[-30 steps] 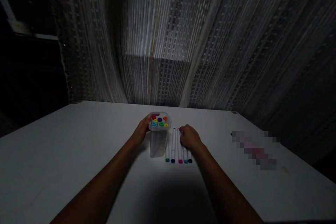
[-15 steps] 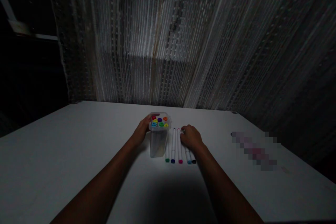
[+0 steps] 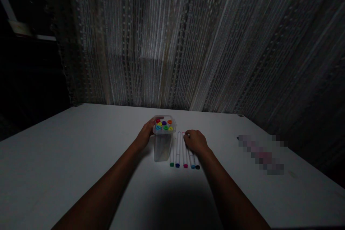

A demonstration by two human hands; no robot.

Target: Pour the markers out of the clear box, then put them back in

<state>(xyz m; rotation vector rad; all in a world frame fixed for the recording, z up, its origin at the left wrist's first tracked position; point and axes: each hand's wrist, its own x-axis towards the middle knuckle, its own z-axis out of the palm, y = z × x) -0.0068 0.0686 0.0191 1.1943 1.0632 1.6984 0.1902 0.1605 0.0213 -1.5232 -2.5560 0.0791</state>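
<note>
A clear plastic tub (image 3: 162, 147) stands upright on the white table (image 3: 67, 151), holding several markers with coloured caps (image 3: 164, 125) at its top. My left hand (image 3: 146, 134) wraps round the tub's left side. To the tub's right several white markers (image 3: 178, 151) lie side by side, coloured ends toward me. My right hand (image 3: 196, 141) rests on the rightmost ones with its fingers curled over them.
A pale woven curtain (image 3: 188, 43) hangs right behind the table's far edge. A blurred pinkish object (image 3: 261, 152) lies on the table at the right. The room to the left is dark.
My right hand has shifted the two rightmost markers slightly; their near ends have moved a little. The left hand and the tub have stayed put. The curtain has swayed.
</note>
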